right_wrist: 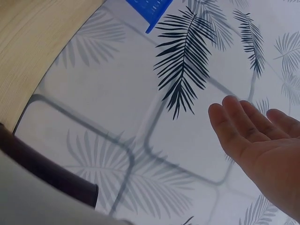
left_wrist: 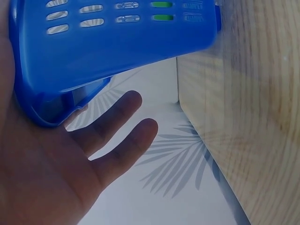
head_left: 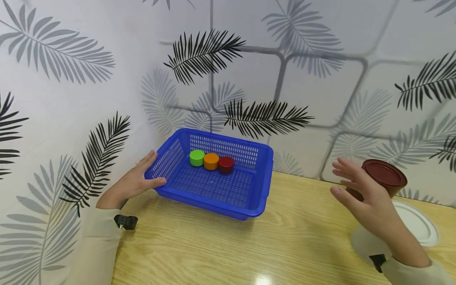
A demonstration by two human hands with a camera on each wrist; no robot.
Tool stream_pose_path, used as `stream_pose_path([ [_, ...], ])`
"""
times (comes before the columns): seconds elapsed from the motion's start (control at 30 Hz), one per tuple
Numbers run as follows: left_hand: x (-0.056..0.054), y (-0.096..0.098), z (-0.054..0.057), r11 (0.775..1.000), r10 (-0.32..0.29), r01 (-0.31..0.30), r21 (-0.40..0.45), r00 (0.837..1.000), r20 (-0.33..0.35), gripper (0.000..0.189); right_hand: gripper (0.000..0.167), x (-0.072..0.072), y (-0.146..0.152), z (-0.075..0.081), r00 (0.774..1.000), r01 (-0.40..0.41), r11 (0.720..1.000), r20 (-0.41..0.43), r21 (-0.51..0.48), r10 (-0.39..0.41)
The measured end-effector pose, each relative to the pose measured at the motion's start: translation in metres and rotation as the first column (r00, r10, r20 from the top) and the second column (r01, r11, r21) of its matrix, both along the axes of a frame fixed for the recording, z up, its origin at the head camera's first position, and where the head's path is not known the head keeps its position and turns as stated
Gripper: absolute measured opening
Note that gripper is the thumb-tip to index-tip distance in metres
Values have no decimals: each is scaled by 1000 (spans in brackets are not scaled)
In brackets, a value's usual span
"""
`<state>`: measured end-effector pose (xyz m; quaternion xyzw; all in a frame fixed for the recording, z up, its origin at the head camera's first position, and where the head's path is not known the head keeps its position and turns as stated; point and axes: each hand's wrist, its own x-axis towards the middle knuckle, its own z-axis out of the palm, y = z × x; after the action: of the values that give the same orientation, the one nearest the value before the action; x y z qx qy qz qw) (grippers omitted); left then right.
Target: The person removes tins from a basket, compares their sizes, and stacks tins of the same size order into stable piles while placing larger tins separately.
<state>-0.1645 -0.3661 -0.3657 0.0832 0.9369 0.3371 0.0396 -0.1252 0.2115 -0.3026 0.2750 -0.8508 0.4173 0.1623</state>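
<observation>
Blue perforated plastic basket [head_left: 213, 190] touches a left hand [head_left: 135, 181], fingers outstretched.
Right hand [head_left: 372, 204], fingers extended, hangs near a dark-red, round-lidded container [head_left: 384, 172].

On my head feed I'm seeing the basket [head_left: 264, 184] showing deep blue with a slotted lattice. I'm picking up a lime-green disc [head_left: 197, 158], an orange disc [head_left: 211, 162] and a dark red disc [head_left: 226, 165]. The tub [head_left: 385, 174] is displaying a maroon top, the plate [head_left: 417, 223] white. The table [head_left: 292, 229] is showing pale yellow wood grain. Black and grey fronds are patterning the whitish wall [head_left: 246, 79] over grey rounded-square lines. The sleeves [head_left: 99, 249] are showing cream.
</observation>
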Motion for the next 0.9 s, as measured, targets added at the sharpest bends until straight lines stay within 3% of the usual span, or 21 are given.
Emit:
stream_pose_path([
  [0.1, 0, 0, 0, 1000, -3, 3, -13, 1000, -6, 108, 71, -4, -6, 0, 1000, -4, 1000, 13, 4, 4],
  [0.43, 0, 0, 1, 1000, 2, -2, -6, 1000, -3, 109, 69, -20, -26, 0, 997, -62, 998, -52, 16, 63],
  [0.9, 1, 1, 2, 1000, 13, -13, -2, 1000, 13, 109, 58, -39, -63, 12, 994, -94, 995, 50, -27, 95],
])
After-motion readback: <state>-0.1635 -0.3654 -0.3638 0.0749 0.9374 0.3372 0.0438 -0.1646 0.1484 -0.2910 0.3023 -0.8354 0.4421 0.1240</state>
